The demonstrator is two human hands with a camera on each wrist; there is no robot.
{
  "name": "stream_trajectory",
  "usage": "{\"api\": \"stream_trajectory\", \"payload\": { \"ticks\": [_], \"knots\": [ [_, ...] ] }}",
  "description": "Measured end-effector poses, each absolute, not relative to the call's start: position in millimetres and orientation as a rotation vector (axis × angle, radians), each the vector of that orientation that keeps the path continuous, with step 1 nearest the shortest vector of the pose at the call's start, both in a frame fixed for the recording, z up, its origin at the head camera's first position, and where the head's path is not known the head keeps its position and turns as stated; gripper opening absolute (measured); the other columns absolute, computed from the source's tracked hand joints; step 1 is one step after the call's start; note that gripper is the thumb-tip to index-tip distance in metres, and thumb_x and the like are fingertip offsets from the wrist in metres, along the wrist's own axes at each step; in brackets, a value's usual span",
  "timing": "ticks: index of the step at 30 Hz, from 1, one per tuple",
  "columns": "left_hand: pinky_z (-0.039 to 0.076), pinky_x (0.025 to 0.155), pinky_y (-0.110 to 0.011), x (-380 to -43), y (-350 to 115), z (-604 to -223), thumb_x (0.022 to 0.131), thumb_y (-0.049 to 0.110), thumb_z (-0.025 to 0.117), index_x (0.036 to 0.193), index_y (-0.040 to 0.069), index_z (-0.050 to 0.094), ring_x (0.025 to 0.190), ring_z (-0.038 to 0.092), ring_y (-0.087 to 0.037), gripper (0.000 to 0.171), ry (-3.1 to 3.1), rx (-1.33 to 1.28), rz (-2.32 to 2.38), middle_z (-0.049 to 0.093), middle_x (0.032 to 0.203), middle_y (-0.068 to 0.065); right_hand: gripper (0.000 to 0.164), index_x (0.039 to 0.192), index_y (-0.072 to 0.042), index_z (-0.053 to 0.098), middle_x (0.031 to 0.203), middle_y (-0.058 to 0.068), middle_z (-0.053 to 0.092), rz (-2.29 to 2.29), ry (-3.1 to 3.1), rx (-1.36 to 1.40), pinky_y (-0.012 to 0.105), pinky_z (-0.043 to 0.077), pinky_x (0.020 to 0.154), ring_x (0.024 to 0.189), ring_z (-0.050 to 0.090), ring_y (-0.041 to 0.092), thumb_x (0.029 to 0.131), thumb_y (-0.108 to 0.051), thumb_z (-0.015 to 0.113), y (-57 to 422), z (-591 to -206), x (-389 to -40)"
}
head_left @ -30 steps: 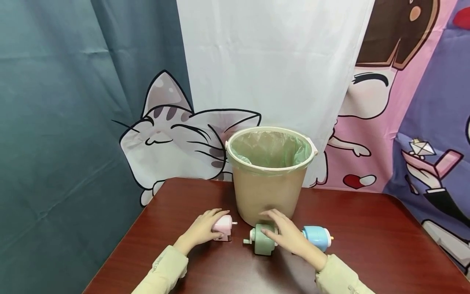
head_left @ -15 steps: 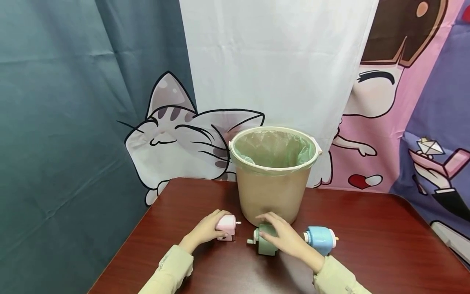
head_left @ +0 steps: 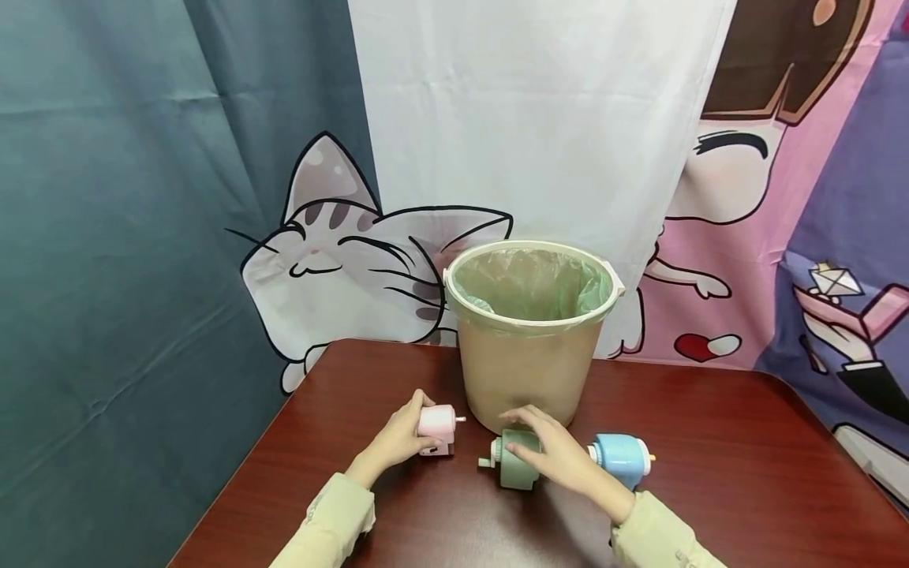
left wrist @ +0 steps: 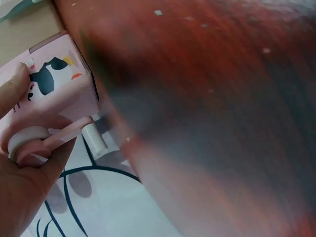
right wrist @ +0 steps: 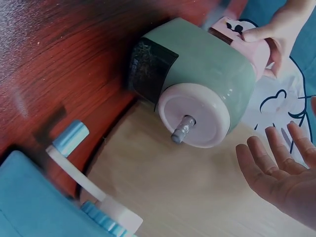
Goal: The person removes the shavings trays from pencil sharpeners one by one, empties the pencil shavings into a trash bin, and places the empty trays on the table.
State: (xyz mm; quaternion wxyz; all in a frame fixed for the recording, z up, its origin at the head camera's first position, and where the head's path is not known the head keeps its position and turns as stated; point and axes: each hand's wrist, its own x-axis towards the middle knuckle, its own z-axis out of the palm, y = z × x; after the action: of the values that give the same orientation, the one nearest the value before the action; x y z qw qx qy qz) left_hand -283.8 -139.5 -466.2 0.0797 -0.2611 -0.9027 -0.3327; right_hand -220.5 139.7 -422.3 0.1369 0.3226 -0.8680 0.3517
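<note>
My left hand [head_left: 394, 439] grips a pink pencil sharpener [head_left: 436, 423], the hand-crank kind. In the left wrist view, the thumb presses its printed side [left wrist: 54, 74] and the fingers go behind it; its crank [left wrist: 66, 133] sticks out. My right hand [head_left: 564, 459] hovers by a green crank pencil sharpener [head_left: 516, 473], fingers loosely spread. The right wrist view shows those fingers [right wrist: 269, 163] apart from the green body [right wrist: 212, 61], whose dark clear shavings window and pale round pencil-holder end face this camera.
A blue crank pencil sharpener [head_left: 616, 454] stands right of my right hand. Behind all three is a beige bin [head_left: 525, 371] with a green plastic liner. They share a dark red wooden table [head_left: 660, 410]. A cartoon-printed curtain [head_left: 540, 118] hangs at the back.
My left hand has shifted slightly up and away with the pink pencil sharpener. My right hand stays by the green one. The head view has swung slightly.
</note>
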Motion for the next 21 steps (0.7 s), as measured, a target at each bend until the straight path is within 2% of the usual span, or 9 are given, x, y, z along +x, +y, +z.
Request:
{"api": "stream_trajectory", "payload": {
  "ticks": [4, 9, 15, 21],
  "knots": [
    [0.048, 0.07, -0.027, -280, -139, -461, 0.064, 0.014, 0.086, 0.106, 0.011, 0.049, 0.084, 0.059, -0.017, 0.056, -2.626, -0.704, -1.113, 0.064, 0.103, -0.007, 0.035, 0.116, -0.004, 0.059, 0.108, 0.007, 0.064, 1.014, -2.485, 0.939, 0.037, 0.051, 0.086, 0.099, 0.063, 0.027, 0.084, -0.012, 0.069, 143, -424, -220],
    [0.049, 0.069, -0.024, -274, -134, -450, 0.063, 0.016, 0.087, 0.108, 0.012, 0.053, 0.083, 0.061, -0.015, 0.057, -2.477, -0.658, -1.366, 0.066, 0.105, -0.007, 0.034, 0.116, -0.003, 0.059, 0.109, 0.009, 0.064, 1.024, -2.494, 0.893, 0.039, 0.052, 0.082, 0.099, 0.064, 0.027, 0.084, -0.01, 0.068, 149, -421, -219],
    [0.049, 0.066, -0.022, -270, -127, -437, 0.061, 0.01, 0.087, 0.111, 0.008, 0.057, 0.079, 0.058, -0.01, 0.058, -2.326, -0.622, -1.537, 0.067, 0.102, -0.01, 0.036, 0.119, -0.001, 0.057, 0.112, 0.014, 0.062, 1.122, -2.515, 0.865, 0.044, 0.053, 0.079, 0.101, 0.064, 0.033, 0.087, -0.013, 0.066, 150, -414, -221],
    [0.049, 0.068, -0.021, -260, -116, -425, 0.061, 0.006, 0.086, 0.113, 0.003, 0.06, 0.081, 0.055, -0.007, 0.059, -2.266, -0.649, -1.59, 0.067, 0.101, -0.012, 0.044, 0.123, -0.002, 0.054, 0.109, 0.015, 0.063, 1.205, -2.487, 0.796, 0.04, 0.054, 0.077, 0.098, 0.063, 0.033, 0.085, -0.019, 0.068, 148, -413, -223]
  ]
}}
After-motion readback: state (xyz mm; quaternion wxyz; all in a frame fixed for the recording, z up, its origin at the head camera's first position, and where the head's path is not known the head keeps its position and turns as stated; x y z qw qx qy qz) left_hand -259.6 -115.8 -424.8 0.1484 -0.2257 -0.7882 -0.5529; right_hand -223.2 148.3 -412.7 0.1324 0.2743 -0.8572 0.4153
